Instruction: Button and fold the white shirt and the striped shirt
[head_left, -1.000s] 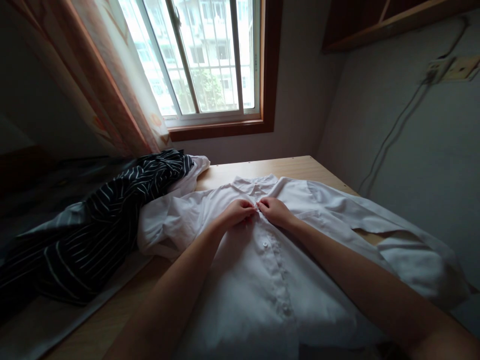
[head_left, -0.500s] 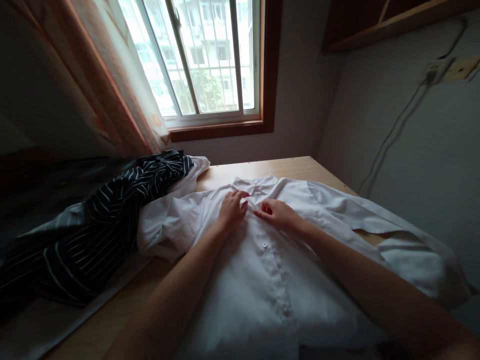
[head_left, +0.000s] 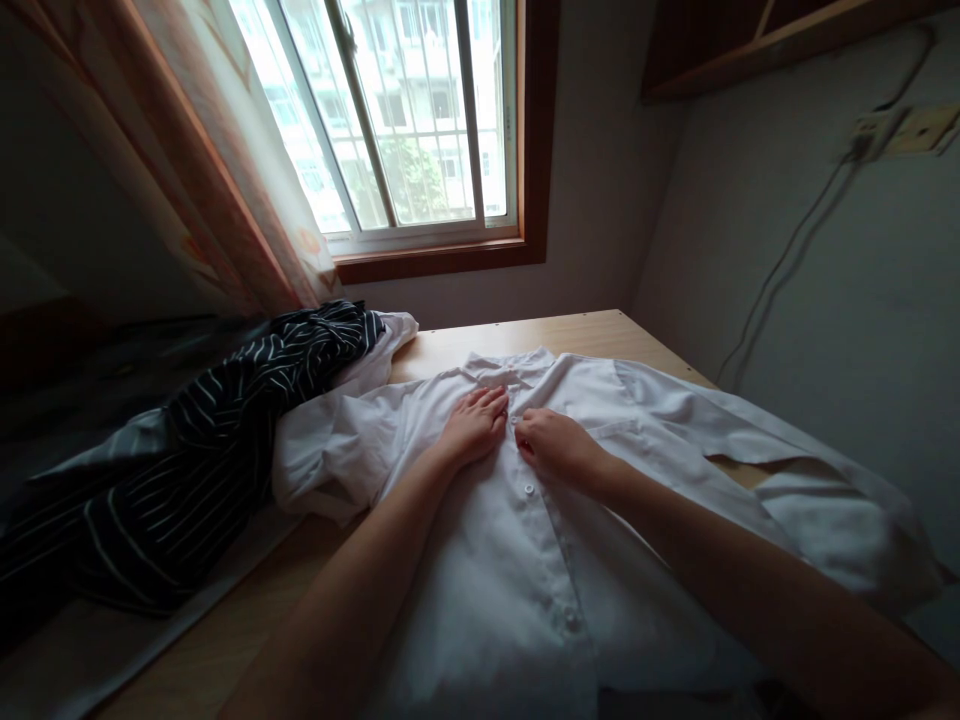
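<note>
A white button-up shirt (head_left: 480,560) lies front side up, its collar toward the window and its sleeves spread to both sides. My left hand (head_left: 478,422) rests flat on the shirt's chest, left of the button strip, with its fingers stretched out. Just right of the strip, my right hand (head_left: 556,443) has its fingers curled closed at the edge of the button placket (head_left: 553,530), pinching the cloth there. Below the hands a white button (head_left: 529,490) shows on the strip. The fingertips of my right hand are partly hidden.
The shirt lies on a light wooden table (head_left: 525,330). At the left is a heap of black-and-white striped cloth (head_left: 247,400) with white fabric under it. Beyond stand a window (head_left: 405,130) and a curtain (head_left: 187,130). A cable (head_left: 772,270) hangs down the right wall.
My left hand has gone from raised, bent fingers to lying flat on the shirt. My right hand has shifted slightly down and right, its fingers now closed at the placket edge.
</note>
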